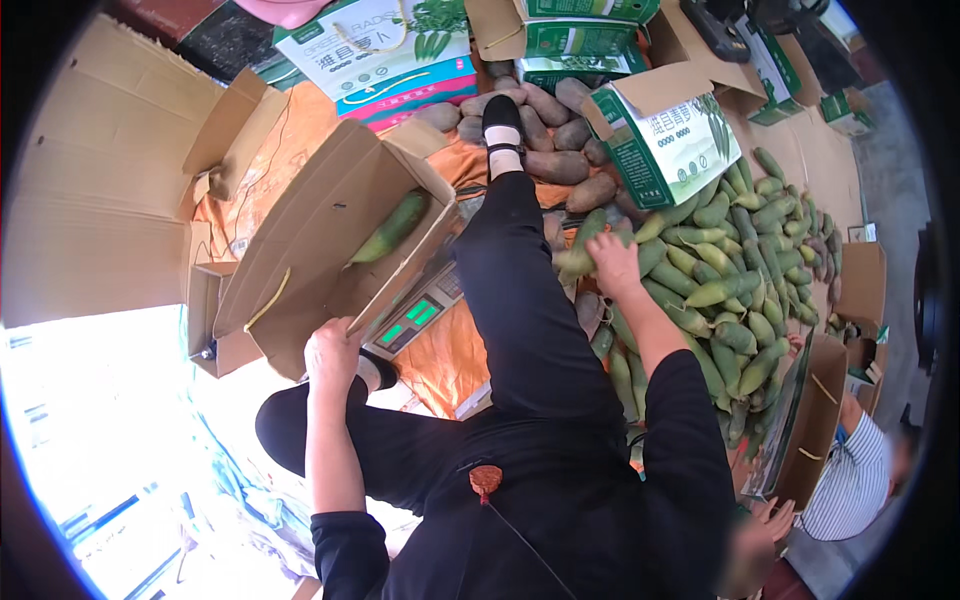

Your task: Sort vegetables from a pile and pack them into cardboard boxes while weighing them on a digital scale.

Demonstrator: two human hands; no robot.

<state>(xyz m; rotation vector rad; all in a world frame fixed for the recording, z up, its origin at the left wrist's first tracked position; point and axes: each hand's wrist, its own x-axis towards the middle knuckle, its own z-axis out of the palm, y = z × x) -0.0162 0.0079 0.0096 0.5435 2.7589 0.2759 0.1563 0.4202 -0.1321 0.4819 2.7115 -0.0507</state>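
My left hand [332,352] is closed on the near rim of an open cardboard box [290,232]. One green radish [392,230] lies inside that box. The box rests on or against a scale [392,338] with a lit green display; how far it sits on it is partly hidden. My right hand [613,262] is closed around a green radish [574,262] at the left edge of a large heap of green radishes [710,290]. Its fingers are partly hidden behind the radish.
Reddish-brown radishes [556,167] lie around my outstretched foot. A green-and-white carton [675,140] stands by the heap, with more printed cartons [375,45] behind. A large cardboard box [100,170] is at left. At right, another person in a striped sleeve [850,485] is beside an open box [815,405].
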